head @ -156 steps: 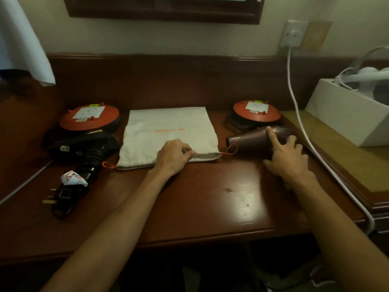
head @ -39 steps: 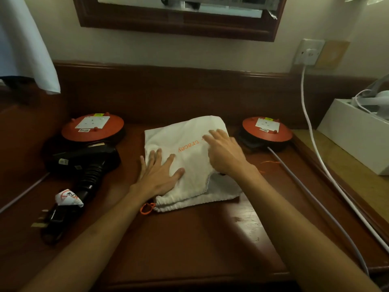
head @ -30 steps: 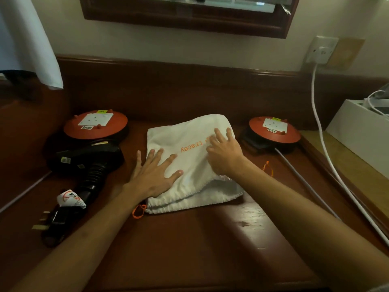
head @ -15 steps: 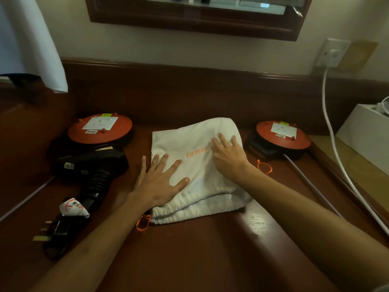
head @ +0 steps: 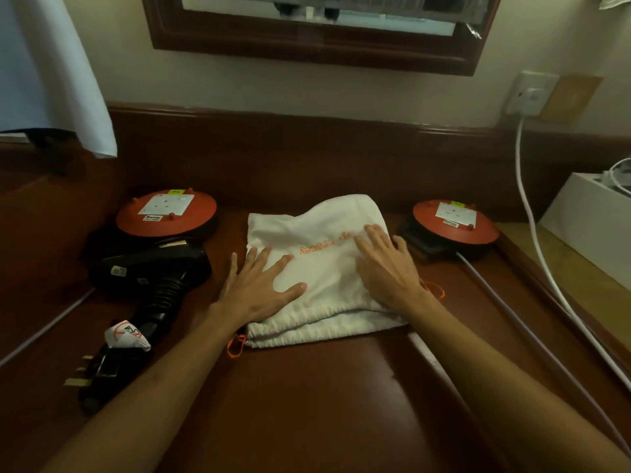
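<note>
A white drawstring bag (head: 321, 230) with orange lettering lies bulging in the middle of the dark wooden desk (head: 324, 404). My left hand (head: 259, 288) lies flat with spread fingers on the bag's left front part. My right hand (head: 386, 268) presses flat on its right side. An orange drawstring loop (head: 236, 346) sticks out at the bag's front left corner, and another loop (head: 433, 290) shows behind my right wrist. What fills the bag is hidden.
A black hair dryer (head: 153, 268) with its cord and plug (head: 102, 363) lies at the left. Two red-topped cable reels stand at the back left (head: 166, 215) and back right (head: 456, 221). A white cable (head: 532, 220) hangs from the wall socket (head: 529, 95). A white box (head: 590, 220) stands at the right.
The brown hair dryer that my right hand touched five seconds ago is gone from the desk, and the flat bag now bulges. Over the last second both hands stay flat on it.
</note>
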Motion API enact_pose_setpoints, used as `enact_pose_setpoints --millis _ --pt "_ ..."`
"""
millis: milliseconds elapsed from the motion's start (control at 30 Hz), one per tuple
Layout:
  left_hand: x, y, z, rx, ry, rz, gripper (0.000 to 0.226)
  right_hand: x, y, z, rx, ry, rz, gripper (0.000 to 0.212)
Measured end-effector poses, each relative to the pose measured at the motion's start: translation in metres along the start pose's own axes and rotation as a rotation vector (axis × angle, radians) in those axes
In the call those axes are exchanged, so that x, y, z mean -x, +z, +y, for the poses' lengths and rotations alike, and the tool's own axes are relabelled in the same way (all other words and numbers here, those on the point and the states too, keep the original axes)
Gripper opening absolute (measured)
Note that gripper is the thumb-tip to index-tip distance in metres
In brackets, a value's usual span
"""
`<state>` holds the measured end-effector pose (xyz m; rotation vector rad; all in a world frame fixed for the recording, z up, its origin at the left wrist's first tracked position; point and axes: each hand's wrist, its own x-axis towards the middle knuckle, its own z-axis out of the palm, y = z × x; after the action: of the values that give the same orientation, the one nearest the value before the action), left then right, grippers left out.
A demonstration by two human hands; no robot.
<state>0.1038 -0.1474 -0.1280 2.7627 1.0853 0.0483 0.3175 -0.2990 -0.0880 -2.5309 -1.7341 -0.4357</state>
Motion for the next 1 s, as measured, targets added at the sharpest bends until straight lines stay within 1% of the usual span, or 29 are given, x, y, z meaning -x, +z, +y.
enact_pose_setpoints --millis 33,67,133,200,267,300,367,467,533,567,600,633,700,733,767,800,867,933,1000 --pt "0.001 -0.001 0.001 0.029 -0.003 0.021 0.089 0.013 -0.001 0.001 -0.098 0.062 0.032 0.056" --pt "0.004 -0.003 0.003 0.05 -0.005 0.056 0.089 0.028 0.0 0.002 -0.176 0.118 0.03 0.061" --pt "0.014 -0.008 0.007 0.081 -0.007 0.097 0.09 0.057 0.004 0.006 -0.288 0.204 -0.058 0.075" --pt "0.027 -0.011 0.006 0.077 0.001 0.011 0.102 0.076 0.009 0.016 -0.392 0.253 -0.137 0.083" --pt "0.04 -0.011 -0.002 0.025 0.016 -0.12 0.118 0.08 0.011 0.026 -0.46 0.253 -0.181 0.089" --pt "0.043 -0.011 -0.007 0.007 0.021 -0.15 0.123 0.081 0.011 0.029 -0.476 0.242 -0.193 0.09" --pt "0.043 -0.012 -0.017 0.001 0.02 -0.129 0.127 0.083 0.011 0.029 -0.487 0.217 -0.18 0.091" --pt "0.043 -0.018 -0.018 0.017 0.012 -0.109 0.127 0.088 0.012 0.023 -0.495 0.217 -0.143 0.088" --pt "0.049 -0.021 -0.015 0.056 0.01 -0.083 0.121 0.09 0.013 0.02 -0.502 0.23 -0.114 0.087" --pt "0.054 -0.023 -0.013 0.076 0.014 -0.035 0.114 0.09 0.015 0.02 -0.499 0.236 -0.089 0.087" --pt "0.062 -0.026 -0.011 0.092 0.021 0.054 0.105 0.091 0.016 0.02 -0.49 0.244 -0.062 0.087" --pt "0.07 -0.027 -0.01 0.107 0.021 0.183 0.093 0.092 0.017 0.019 -0.476 0.251 -0.034 0.087" --pt "0.088 -0.032 -0.013 0.141 -0.026 0.506 0.07 0.096 0.017 0.014 -0.434 0.242 0.03 0.088" --pt "0.096 -0.033 -0.017 0.143 -0.095 0.638 0.06 0.098 0.015 0.009 -0.407 0.225 0.067 0.089" --pt "0.102 -0.035 -0.021 0.134 -0.199 0.708 0.054 0.099 0.012 0.003 -0.378 0.201 0.104 0.088" --pt "0.106 -0.035 -0.027 0.109 -0.322 0.702 0.054 0.1 0.009 -0.005 -0.35 0.171 0.135 0.086" --pt "0.11 -0.037 -0.033 0.028 -0.514 0.555 0.065 0.104 0.006 -0.025 -0.327 0.107 0.166 0.082" --pt "0.108 -0.038 -0.035 -0.008 -0.561 0.472 0.067 0.11 0.006 -0.043 -0.317 0.039 0.153 0.078" --pt "0.106 -0.042 -0.038 0.004 -0.537 0.49 0.06 0.116 0.008 -0.054 -0.293 -0.011 0.112 0.074"
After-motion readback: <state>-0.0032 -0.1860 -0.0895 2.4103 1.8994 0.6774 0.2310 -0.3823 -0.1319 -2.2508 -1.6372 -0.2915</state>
